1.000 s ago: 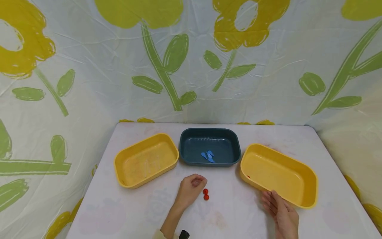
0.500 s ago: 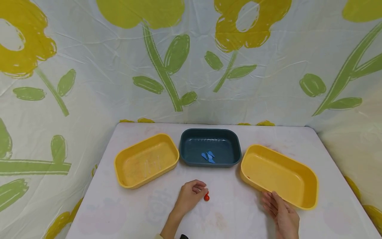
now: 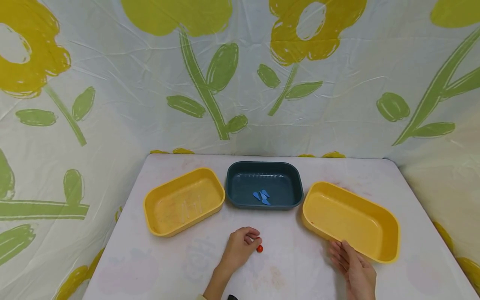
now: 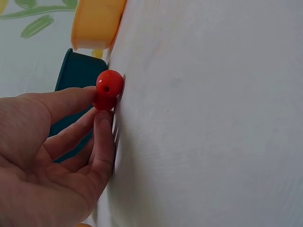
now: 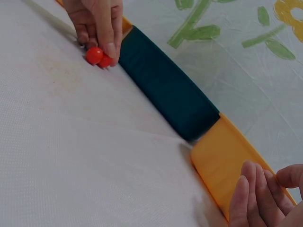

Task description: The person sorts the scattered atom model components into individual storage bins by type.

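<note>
Two red beads [image 4: 110,83] sit together at the middle front of the table. My left hand [image 3: 238,249] has its thumb and a fingertip pinching the farther red bead [image 4: 105,102], mostly hidden by my fingers in the head view. The nearer bead touches it and shows a hole in the left wrist view. On the right, my right hand [image 3: 357,271] holds the near rim of a yellow bin [image 3: 375,225], thumb at the rim and fingers along the outer wall. A small red bit [image 3: 312,222] lies inside that bin, near its left end.
A dark teal bin [image 3: 285,183] at the back centre contains several blue drop-shaped pieces [image 3: 262,196]. Left of it stands another yellow bin [image 3: 161,200] with several thin clear sticks [image 3: 191,210]. Flowered cloth [image 3: 142,104] hangs behind the white table [image 3: 292,266].
My left hand has come down and slightly nearer onto the farther red bead, its thumb and finger closing on it. My right hand has stayed at the yellow bin's rim.
</note>
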Demonstrator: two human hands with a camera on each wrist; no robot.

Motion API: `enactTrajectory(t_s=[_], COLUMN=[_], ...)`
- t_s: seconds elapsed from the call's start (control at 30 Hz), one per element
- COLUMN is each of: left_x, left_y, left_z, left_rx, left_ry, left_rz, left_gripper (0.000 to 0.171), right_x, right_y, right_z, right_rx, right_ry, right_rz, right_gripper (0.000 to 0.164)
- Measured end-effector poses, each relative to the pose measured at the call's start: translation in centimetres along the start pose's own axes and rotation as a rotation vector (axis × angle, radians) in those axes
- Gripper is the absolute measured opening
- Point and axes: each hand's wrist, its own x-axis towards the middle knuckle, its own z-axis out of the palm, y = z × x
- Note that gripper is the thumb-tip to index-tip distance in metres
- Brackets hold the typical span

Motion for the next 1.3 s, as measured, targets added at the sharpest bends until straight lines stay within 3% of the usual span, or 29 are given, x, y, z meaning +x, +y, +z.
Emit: enactTrajectory(t_s=[0.53,0.77,1.03,1.3], left_x=[0.21,0.47,0.51,0.61], left_y=[0.38,0.49,0.49,0.26], left_z=[0.27,0.35,0.35,0.1], left_rx=[0.125,0.176,0.155,0.066], left_ry=[0.03,0.041,0.067,0.068], left_rz=[0.04,-0.02,-0.05,-0.069], left_gripper=[0.008,0.011,0.012,0.014], right_x=[-0.11,0.02,0.02,0.11], right_y=[-0.06,0.04,0.06,0.07], right_z=[0.05,-0.01,0.03,0.03], right_rx=[0.013,0.005,0.003,0.011], right_ry=[0.008,0.011,0.004,0.007], right_rz=[0.005,0.011,0.0,0.0], right_gripper=[0.026,0.026,0.026,0.026])
